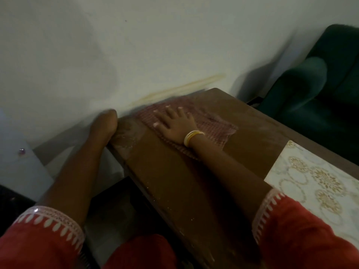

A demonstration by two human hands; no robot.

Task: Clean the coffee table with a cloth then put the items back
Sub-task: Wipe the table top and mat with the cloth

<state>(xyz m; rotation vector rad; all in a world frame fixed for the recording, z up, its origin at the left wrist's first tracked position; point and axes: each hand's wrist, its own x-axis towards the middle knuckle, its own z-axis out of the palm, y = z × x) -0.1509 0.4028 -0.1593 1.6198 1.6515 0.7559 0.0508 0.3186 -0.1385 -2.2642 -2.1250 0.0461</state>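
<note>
A red-checked cloth (213, 127) lies spread on the far end of the brown wooden coffee table (174, 181). My right hand (174, 121) presses flat on the cloth with fingers spread; yellow bangles circle its wrist. My left hand (104, 123) is cupped at the table's far left edge, just below the top, its fingers hidden from view. Pale dust lies on the wood beside the left hand. Both arms wear red sleeves with white trim.
A patterned white-and-gold mat (320, 183) covers the table's right part. A dark green sofa (320, 90) stands past the table's far right corner. The white wall (136, 55) runs along the far end. A white object (17, 158) stands at the left.
</note>
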